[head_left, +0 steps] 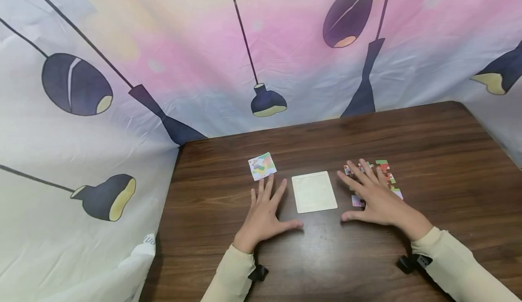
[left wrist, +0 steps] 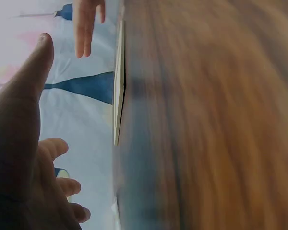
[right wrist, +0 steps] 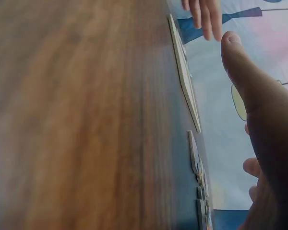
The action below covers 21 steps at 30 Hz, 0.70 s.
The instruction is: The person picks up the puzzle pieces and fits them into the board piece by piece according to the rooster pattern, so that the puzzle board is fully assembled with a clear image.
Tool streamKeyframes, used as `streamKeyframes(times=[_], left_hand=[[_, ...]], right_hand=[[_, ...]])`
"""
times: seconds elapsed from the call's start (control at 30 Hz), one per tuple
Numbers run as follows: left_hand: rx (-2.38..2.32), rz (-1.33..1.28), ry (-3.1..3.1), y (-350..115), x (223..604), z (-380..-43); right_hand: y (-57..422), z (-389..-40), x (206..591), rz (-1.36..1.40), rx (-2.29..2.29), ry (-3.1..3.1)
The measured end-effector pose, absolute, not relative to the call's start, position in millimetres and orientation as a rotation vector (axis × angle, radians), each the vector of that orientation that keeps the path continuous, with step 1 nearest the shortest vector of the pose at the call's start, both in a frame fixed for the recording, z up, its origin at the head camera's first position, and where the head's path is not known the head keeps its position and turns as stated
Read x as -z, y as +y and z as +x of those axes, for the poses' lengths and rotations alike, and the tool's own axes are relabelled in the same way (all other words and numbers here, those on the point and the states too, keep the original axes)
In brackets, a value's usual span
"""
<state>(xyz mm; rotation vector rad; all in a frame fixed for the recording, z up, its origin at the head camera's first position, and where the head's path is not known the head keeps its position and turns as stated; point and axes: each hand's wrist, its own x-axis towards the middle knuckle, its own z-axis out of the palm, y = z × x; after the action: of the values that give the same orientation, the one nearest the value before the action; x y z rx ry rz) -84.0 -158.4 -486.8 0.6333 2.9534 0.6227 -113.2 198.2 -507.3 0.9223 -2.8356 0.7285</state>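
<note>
A pale square puzzle tray (head_left: 314, 192) with a raised rim lies flat between the two hands. To its left, my left hand (head_left: 263, 216) is spread with straight fingers and holds nothing; its fingertips are close to a small square picture card (head_left: 263, 166). Over on the right, my right hand (head_left: 375, 197) is spread above several colourful jigsaw pieces (head_left: 382, 165), partly hiding them. In the right wrist view, some jigsaw pieces (right wrist: 201, 191) lie flat on the table below the right hand, and the tray's edge (right wrist: 185, 76) is beyond them.
A dark brown wooden table (head_left: 228, 197) carries everything. Behind it and at the left hangs a cloth (head_left: 195, 57) printed with lamps. Each wrist wears a black strap device, such as the left wrist device (head_left: 258, 273).
</note>
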Motion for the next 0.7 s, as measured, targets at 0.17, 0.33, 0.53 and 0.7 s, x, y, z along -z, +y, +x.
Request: streamKeyframes(times=[0.17, 0.33, 0.53, 0.7], left_hand=[[-0.779, 0.645, 2.905, -155.0, 491.6, -93.8], [-0.99, 0.629, 2.79, -151.2, 493.0, -104.5], [-1.165, 0.621, 2.673, -144.5, 496.4, -115.5], [-1.225, 0.577, 2.62, -142.1, 505.0, -119.7]], right_hand=[[198.5, -123.5, 505.6, 0.885, -0.791, -2.841], [202.4, -140.0, 503.3, 0.853, -0.86, -2.857], [211.5, -158.1, 498.5, 0.741, -0.976, -2.907], [219.7, -172.1, 498.5, 0.668, -1.046, -2.94]])
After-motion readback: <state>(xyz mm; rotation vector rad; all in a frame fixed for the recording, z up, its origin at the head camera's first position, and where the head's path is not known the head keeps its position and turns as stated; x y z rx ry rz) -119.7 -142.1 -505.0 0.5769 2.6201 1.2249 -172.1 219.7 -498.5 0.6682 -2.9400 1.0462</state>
